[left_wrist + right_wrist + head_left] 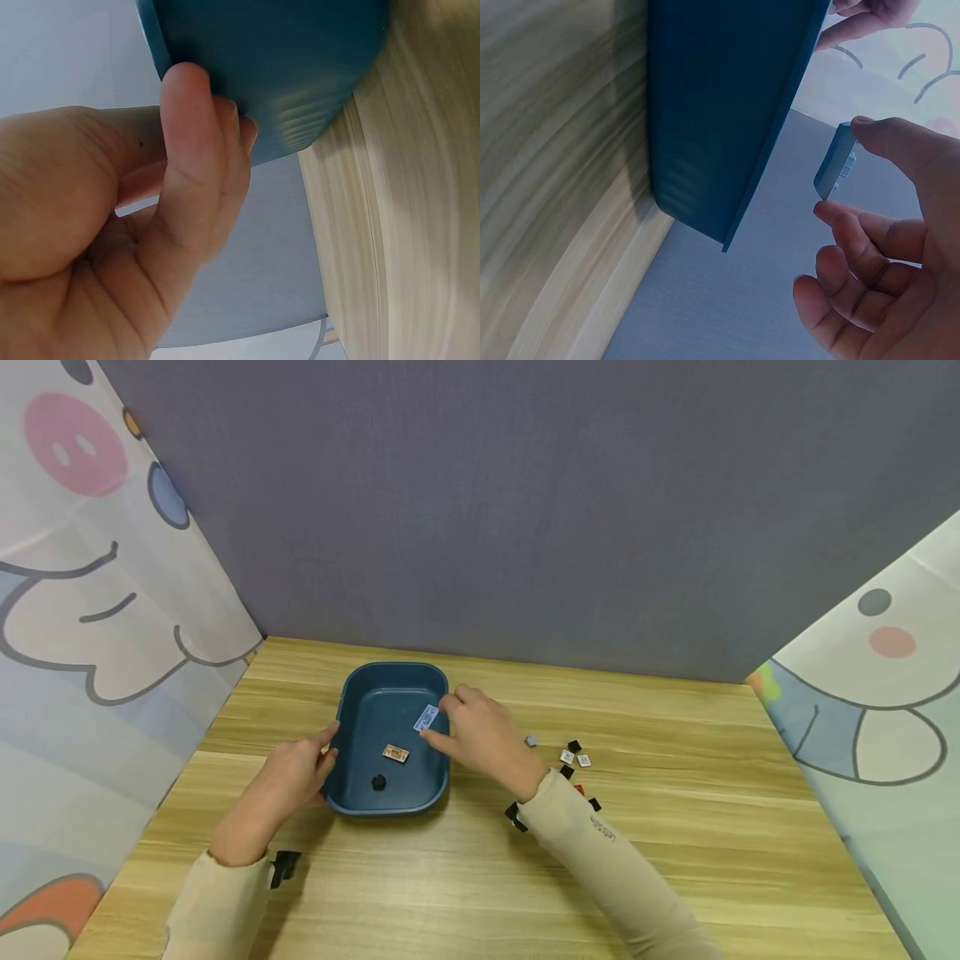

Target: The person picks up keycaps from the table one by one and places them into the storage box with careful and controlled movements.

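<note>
Okay, right hand pinches pale-blue rectangular plastic tile on its left, long axis slanting upper-right, over centre-left dark-teal plastic tray; left hand, fingers loose, touches tray's left side.

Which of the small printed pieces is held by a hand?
The light-blue piece, pinched by the right hand; the orange piece lies in the blue tray, the white pieces on the table.

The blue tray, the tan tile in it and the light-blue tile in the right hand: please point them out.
Blue tray (375, 714), head view: bare inner floor.
Tan tile (396, 753), head view: top face.
Light-blue tile (426, 718), head view: middle of patterned face.
</note>
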Demonstrator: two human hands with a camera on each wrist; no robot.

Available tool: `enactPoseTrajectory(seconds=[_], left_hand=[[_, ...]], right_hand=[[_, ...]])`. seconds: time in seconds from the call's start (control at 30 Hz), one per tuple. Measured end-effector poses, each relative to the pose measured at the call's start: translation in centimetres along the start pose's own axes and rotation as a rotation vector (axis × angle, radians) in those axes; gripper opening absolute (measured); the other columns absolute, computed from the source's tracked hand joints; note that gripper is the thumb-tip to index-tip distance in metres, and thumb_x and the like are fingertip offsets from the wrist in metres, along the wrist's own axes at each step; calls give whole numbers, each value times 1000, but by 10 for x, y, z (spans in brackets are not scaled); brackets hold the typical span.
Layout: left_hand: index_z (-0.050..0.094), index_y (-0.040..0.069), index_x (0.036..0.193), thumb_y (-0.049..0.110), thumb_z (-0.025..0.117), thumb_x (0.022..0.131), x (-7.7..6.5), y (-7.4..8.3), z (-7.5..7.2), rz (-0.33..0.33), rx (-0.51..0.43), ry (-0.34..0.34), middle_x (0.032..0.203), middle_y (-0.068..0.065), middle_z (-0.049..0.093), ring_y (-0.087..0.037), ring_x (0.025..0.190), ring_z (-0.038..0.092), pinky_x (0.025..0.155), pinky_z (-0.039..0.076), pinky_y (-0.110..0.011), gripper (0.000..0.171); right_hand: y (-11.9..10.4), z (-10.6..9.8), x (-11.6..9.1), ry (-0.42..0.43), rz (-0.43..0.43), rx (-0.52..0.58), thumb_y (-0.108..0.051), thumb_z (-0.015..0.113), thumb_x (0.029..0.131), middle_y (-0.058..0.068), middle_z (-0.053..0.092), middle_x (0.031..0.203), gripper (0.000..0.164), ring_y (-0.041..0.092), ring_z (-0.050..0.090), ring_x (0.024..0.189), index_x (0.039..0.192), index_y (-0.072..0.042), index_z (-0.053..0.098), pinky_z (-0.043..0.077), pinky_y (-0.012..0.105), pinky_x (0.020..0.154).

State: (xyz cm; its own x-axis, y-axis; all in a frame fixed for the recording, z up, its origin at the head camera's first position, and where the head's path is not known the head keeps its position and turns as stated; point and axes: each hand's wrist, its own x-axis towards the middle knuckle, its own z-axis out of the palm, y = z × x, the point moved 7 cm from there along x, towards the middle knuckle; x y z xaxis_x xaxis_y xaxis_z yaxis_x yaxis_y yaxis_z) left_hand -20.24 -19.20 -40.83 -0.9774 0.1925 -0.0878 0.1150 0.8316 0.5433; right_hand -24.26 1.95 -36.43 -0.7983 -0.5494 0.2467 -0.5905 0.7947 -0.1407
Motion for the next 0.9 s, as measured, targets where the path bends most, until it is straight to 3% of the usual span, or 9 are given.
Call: enactPoseTrajectory(seconds=[0.3,0.57,0.9], left_hand=[[32,-7,140,6,49,95,0,0,-1,20,4,18,77,-15,64,-12,41,57,43,45,-24,50],[31,-6,140,7,49,95,0,-1,0,17,-10,19,75,-14,63,-12,42,57,42,45,-24,50],[32,-7,140,7,49,95,0,-1,0,21,-3,22,73,-12,63,-12,41,57,42,45,-25,50]], right_hand=[[-7,1,-2,57,-78,-53,-58,60,81,-2,45,79,55,9,39,63,99,-7,68,38,21,49],[0,2,-5,20,-40,-60,-56,59,82,-1,52,85,54,10,43,68,104,-7,68,42,22,53],[11,-6,-22,58,-53,-109,-50,62,83,0,53,82,48,12,47,67,101,-5,68,44,24,57]])
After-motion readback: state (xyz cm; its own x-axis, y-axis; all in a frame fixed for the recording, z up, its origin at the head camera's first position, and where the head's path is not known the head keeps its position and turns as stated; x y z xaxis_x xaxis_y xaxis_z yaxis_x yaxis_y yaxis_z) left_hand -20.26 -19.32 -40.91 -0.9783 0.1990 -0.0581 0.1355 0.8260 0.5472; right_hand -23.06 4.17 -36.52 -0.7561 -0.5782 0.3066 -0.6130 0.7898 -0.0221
